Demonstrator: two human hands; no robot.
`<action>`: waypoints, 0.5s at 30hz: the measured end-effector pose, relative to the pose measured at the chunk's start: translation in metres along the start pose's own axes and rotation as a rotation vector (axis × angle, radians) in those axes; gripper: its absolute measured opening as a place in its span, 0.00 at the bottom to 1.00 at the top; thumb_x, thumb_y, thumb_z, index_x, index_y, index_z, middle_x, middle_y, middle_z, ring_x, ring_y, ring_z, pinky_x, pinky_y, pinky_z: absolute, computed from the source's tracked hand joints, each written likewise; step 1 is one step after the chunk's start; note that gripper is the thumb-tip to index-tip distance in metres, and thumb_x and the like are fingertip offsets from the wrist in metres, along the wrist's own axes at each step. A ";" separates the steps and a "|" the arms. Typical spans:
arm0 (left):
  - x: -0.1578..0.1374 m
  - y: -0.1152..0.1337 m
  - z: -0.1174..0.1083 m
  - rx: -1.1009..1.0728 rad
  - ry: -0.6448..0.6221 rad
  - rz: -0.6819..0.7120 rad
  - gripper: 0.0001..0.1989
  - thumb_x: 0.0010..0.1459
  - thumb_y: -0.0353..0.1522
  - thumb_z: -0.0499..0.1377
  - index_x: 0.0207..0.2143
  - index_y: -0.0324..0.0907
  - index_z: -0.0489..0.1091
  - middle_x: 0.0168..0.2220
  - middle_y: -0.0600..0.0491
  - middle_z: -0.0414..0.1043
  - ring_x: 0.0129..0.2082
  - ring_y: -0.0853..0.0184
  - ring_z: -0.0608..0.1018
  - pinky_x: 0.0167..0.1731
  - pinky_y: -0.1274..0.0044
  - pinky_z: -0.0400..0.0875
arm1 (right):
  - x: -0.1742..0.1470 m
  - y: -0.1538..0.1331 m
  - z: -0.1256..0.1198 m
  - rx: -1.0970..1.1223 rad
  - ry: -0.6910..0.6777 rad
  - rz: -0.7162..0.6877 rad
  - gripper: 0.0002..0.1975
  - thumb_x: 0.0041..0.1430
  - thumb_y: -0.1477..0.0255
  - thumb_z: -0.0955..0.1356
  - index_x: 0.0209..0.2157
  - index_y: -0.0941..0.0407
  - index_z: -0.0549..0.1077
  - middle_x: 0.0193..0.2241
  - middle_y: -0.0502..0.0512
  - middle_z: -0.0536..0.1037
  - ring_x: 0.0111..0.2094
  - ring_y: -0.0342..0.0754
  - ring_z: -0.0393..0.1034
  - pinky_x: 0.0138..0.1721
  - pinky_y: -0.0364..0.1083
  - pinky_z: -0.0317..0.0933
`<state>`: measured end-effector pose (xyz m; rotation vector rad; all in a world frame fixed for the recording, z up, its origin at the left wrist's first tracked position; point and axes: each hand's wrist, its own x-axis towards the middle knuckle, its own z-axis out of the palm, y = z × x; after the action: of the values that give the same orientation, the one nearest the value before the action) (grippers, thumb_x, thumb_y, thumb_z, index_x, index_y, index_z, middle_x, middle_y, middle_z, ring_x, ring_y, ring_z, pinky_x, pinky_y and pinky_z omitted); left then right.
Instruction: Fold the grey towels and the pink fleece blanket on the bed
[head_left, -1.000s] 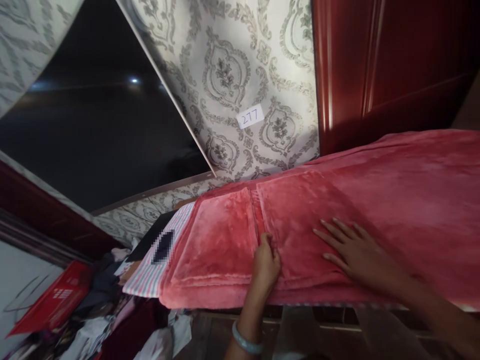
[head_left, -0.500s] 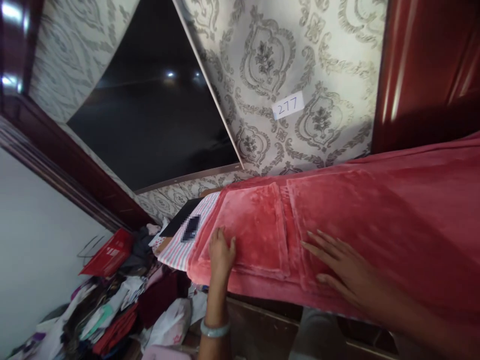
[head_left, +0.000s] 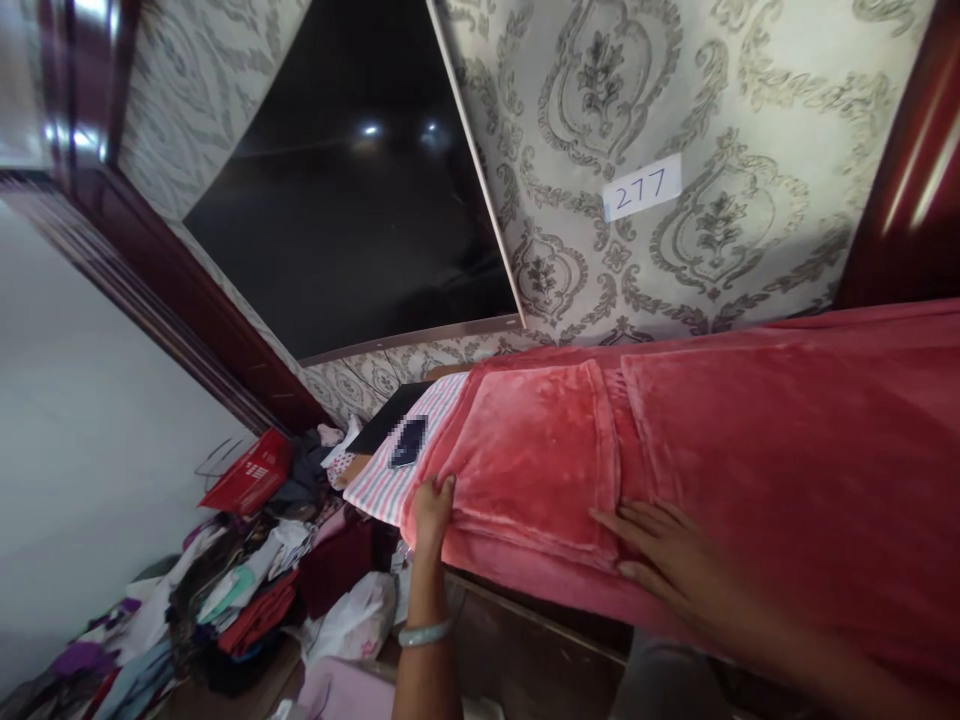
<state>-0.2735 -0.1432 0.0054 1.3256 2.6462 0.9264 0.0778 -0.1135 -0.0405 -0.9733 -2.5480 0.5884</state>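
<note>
A folded red plush cloth (head_left: 536,450) lies on a long surface covered with plush of the same colour. My left hand (head_left: 433,512) is at its near left corner, with thumb and fingers closed on the edge; the fingertips are partly hidden. My right hand (head_left: 667,550) rests palm down with outstretched fingers, its tips touching the near right edge of the folded part. To the right, another wide plush panel (head_left: 772,430) spreads flat, separated from the folded part by a narrow gathered strip.
A striped cloth (head_left: 382,495) with a dark blurred object (head_left: 409,442) on it lies at the left end. Clothes (head_left: 255,610), a red basket (head_left: 251,470) and a white plastic bag (head_left: 356,620) sit low left. A television (head_left: 367,190) hangs behind, beside a paper marked 277 (head_left: 643,188).
My left hand has gone from lying on the folded cloth to its near left corner. My right hand has slid to the folded part's right edge. The camera view has shifted.
</note>
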 end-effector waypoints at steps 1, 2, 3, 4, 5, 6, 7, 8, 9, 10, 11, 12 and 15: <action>0.000 -0.002 0.000 -0.007 -0.008 -0.008 0.14 0.62 0.38 0.53 0.25 0.43 0.66 0.22 0.55 0.68 0.26 0.65 0.75 0.27 0.77 0.63 | 0.000 -0.003 -0.001 0.015 -0.014 0.002 0.31 0.70 0.51 0.57 0.67 0.49 0.66 0.61 0.58 0.69 0.62 0.61 0.63 0.62 0.67 0.58; 0.001 -0.004 -0.001 -0.008 -0.021 -0.013 0.14 0.63 0.38 0.53 0.25 0.43 0.66 0.22 0.56 0.68 0.25 0.66 0.74 0.27 0.77 0.63 | 0.000 -0.004 -0.001 0.026 -0.021 0.001 0.31 0.70 0.51 0.57 0.67 0.50 0.66 0.61 0.59 0.69 0.62 0.62 0.62 0.62 0.68 0.57; 0.002 -0.006 -0.002 -0.002 -0.038 -0.011 0.14 0.63 0.38 0.53 0.25 0.43 0.65 0.21 0.56 0.67 0.25 0.66 0.74 0.26 0.77 0.62 | -0.001 -0.004 -0.002 0.033 -0.021 -0.002 0.31 0.70 0.51 0.57 0.66 0.51 0.66 0.61 0.59 0.69 0.63 0.62 0.62 0.63 0.68 0.56; 0.004 -0.006 -0.004 0.008 -0.057 -0.004 0.14 0.62 0.38 0.54 0.24 0.43 0.65 0.21 0.57 0.66 0.25 0.66 0.73 0.27 0.77 0.62 | -0.002 -0.004 -0.001 0.039 -0.012 -0.004 0.31 0.70 0.50 0.57 0.66 0.51 0.67 0.61 0.59 0.69 0.63 0.62 0.61 0.63 0.69 0.56; 0.007 -0.005 -0.007 0.024 -0.080 0.007 0.15 0.61 0.38 0.56 0.22 0.43 0.65 0.20 0.57 0.66 0.25 0.66 0.73 0.27 0.78 0.61 | -0.003 -0.003 -0.001 0.045 -0.001 -0.004 0.31 0.70 0.50 0.57 0.66 0.51 0.68 0.61 0.59 0.70 0.62 0.62 0.61 0.63 0.69 0.55; 0.012 -0.003 -0.009 0.043 -0.106 0.021 0.16 0.60 0.38 0.58 0.21 0.43 0.65 0.20 0.56 0.66 0.25 0.66 0.74 0.27 0.77 0.60 | -0.003 -0.002 -0.001 0.052 0.008 -0.004 0.31 0.70 0.50 0.57 0.65 0.50 0.68 0.61 0.59 0.70 0.62 0.63 0.61 0.63 0.69 0.55; 0.018 0.001 -0.012 0.062 -0.133 0.037 0.17 0.60 0.39 0.58 0.20 0.43 0.66 0.20 0.56 0.67 0.26 0.65 0.74 0.28 0.77 0.60 | -0.003 -0.002 -0.001 0.060 0.012 -0.002 0.31 0.70 0.49 0.57 0.65 0.50 0.69 0.61 0.60 0.70 0.62 0.63 0.62 0.63 0.69 0.55; 0.025 0.006 -0.013 0.081 -0.159 0.054 0.18 0.61 0.41 0.58 0.21 0.42 0.67 0.20 0.54 0.69 0.27 0.64 0.75 0.28 0.77 0.60 | -0.003 -0.002 -0.001 0.066 0.011 0.001 0.32 0.70 0.49 0.57 0.64 0.50 0.69 0.60 0.60 0.70 0.62 0.63 0.62 0.62 0.69 0.56; 0.034 0.013 -0.014 0.099 -0.184 0.070 0.19 0.61 0.43 0.58 0.21 0.42 0.69 0.22 0.53 0.71 0.29 0.63 0.76 0.29 0.76 0.61 | -0.003 -0.002 -0.001 0.070 0.006 0.002 0.32 0.69 0.49 0.57 0.64 0.50 0.70 0.60 0.61 0.71 0.61 0.64 0.62 0.62 0.69 0.56; 0.044 0.021 -0.013 0.116 -0.207 0.083 0.20 0.62 0.44 0.57 0.23 0.41 0.71 0.24 0.51 0.74 0.30 0.62 0.77 0.30 0.76 0.62 | -0.002 -0.002 -0.001 0.072 0.001 0.002 0.32 0.69 0.48 0.57 0.64 0.50 0.70 0.59 0.61 0.72 0.60 0.64 0.63 0.61 0.69 0.57; 0.055 0.030 -0.010 0.132 -0.228 0.091 0.21 0.63 0.45 0.57 0.24 0.40 0.73 0.26 0.49 0.77 0.32 0.61 0.79 0.31 0.76 0.63 | -0.001 -0.002 0.000 0.074 0.005 0.002 0.31 0.69 0.48 0.57 0.64 0.49 0.70 0.58 0.61 0.73 0.59 0.64 0.64 0.60 0.70 0.58; 0.067 0.039 -0.006 0.148 -0.245 0.094 0.21 0.63 0.46 0.57 0.26 0.39 0.75 0.29 0.47 0.79 0.34 0.60 0.80 0.32 0.75 0.64 | -0.001 -0.002 0.001 0.075 0.018 0.001 0.31 0.69 0.48 0.57 0.63 0.48 0.71 0.57 0.61 0.74 0.58 0.63 0.66 0.59 0.69 0.59; 0.104 0.068 0.011 0.186 -0.272 0.077 0.18 0.60 0.44 0.62 0.32 0.35 0.78 0.36 0.40 0.82 0.40 0.56 0.82 0.37 0.75 0.67 | 0.001 0.001 0.006 0.093 0.058 0.004 0.30 0.68 0.47 0.58 0.62 0.45 0.71 0.56 0.59 0.74 0.57 0.62 0.67 0.58 0.68 0.61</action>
<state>-0.2876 -0.0301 0.0551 1.4810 2.5339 0.4721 0.0752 -0.1138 -0.0459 -0.9500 -2.4451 0.6634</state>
